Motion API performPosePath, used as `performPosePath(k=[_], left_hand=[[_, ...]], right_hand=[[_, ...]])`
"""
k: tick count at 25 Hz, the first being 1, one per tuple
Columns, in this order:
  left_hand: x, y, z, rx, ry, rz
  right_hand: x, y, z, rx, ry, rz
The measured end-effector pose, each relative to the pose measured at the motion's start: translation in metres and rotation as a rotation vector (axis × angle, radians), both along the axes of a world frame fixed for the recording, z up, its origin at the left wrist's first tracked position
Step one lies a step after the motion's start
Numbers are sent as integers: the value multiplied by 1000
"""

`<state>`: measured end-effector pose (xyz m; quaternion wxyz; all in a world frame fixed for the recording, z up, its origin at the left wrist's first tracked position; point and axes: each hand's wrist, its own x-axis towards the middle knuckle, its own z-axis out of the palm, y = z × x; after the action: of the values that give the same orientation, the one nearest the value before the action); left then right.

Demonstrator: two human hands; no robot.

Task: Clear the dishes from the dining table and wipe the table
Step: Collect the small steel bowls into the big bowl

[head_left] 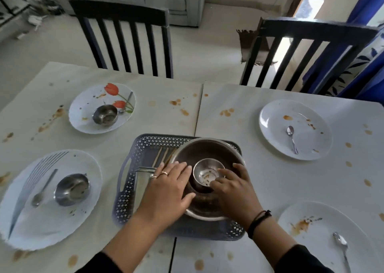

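A: Centre of the view. What do your hands hold?

B: Your right hand (232, 186) curls its fingers (223, 172) over the rim of a small round steel bowl (207, 174), gripping it. That bowl sits inside a large round steel bowl (209, 150), which stands in the dark blue perforated plastic tray (145, 143). Your left hand (168, 186) lies flat, fingers spread wide, on the large bowl's left rim; it grips nothing.

A: What else lies in the tray?

B: At its left side, a steel rectangular vessel (142, 178), partly hidden by your left hand, and thin metal cutlery handles (161, 155) at the far side of the hand.

A: And on the stained white dining table (166, 115)?

B: Far left: a white plate with red tulips (87, 104) carrying a small steel bowl (105, 115) and a spoon (127, 103). Near left: a white plate with a grey line pattern (68, 216) bearing a tilted steel bowl (71, 188) and a spoon (42, 189). Far right: a plain white plate (276, 135) with one spoon (292, 137). Near right: a smeared white plate (311, 241) with a spoon (341, 247). Brown spots mark the tabletop all around.

A: Beyond the table?

B: Two dark slatted chairs (124, 36) stand at the far edge.
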<state>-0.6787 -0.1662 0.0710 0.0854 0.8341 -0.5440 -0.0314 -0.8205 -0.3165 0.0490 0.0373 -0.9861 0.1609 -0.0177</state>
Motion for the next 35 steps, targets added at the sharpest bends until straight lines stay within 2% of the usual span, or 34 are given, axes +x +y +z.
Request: performPosePath(k=[3,6,7,10,12,15,17,20,22,25,27,29,35], left_hand=[[20,50,5,-139,-6,110],[53,96,3,-136,2,284],[65,112,0,-116,4,358],[101,161,-16,30,31,612],[119,185,-32,150,70,692],[134,203,-53,255,71,651],[137,204,-57,271,50,617],[143,210,-58,177,-73,570],[146,214,-57,110,-84,538],[150,211,-52,-48,-115,508],[153,203,-45,-136,-161,487],[156,196,-39,-181,-173,461],[161,182,-25,-176,-143,392]], right_hand=[[19,13,-6,-40,181,15],[24,21,-13,-77,318,20],[27,24,-13,-96,304,36],[45,38,-2,-121,10,84],[71,54,10,-121,-143,136],[133,80,27,-99,-259,211],[179,94,29,-75,-236,248],[259,103,21,-4,-98,245],[312,104,11,24,-39,226],[375,103,-8,-38,115,203],[397,103,-25,-112,217,179],[405,103,-37,-138,234,169],[374,91,-16,-125,67,197]])
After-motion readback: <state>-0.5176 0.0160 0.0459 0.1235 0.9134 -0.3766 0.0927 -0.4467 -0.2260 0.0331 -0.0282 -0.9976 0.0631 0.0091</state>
